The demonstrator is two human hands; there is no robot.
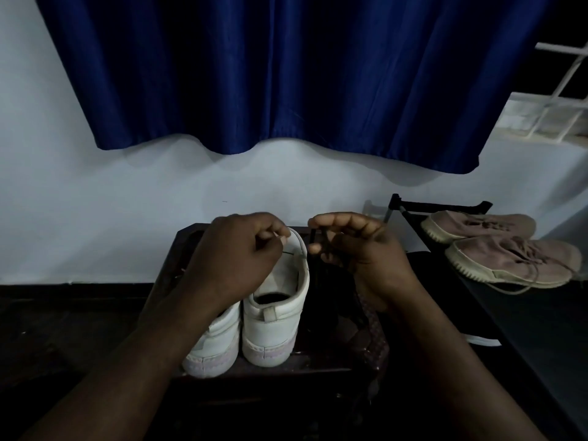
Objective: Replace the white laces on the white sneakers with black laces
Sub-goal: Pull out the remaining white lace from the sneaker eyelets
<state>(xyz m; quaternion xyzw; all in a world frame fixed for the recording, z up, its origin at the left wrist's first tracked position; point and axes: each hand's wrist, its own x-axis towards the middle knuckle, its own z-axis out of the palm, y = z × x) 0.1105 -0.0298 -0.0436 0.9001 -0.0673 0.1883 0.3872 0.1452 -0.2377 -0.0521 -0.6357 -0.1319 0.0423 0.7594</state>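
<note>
Two white sneakers stand side by side on a dark stool [318,369], heels toward me. The right sneaker [276,316] shows its open collar and tongue; the left sneaker [216,342] is partly hidden under my left forearm. My left hand [235,253] curls over the front of the right sneaker and pinches its upper edge near the eyelets. My right hand [359,249] hovers just right of that shoe and pinches a black lace [318,246], which hangs down into the dark beside the shoe. No white lace is visible.
A pair of tan sneakers [496,246] lies on a black rack at the right. A blue curtain [286,74] hangs over the pale wall behind the stool. The floor around is dark.
</note>
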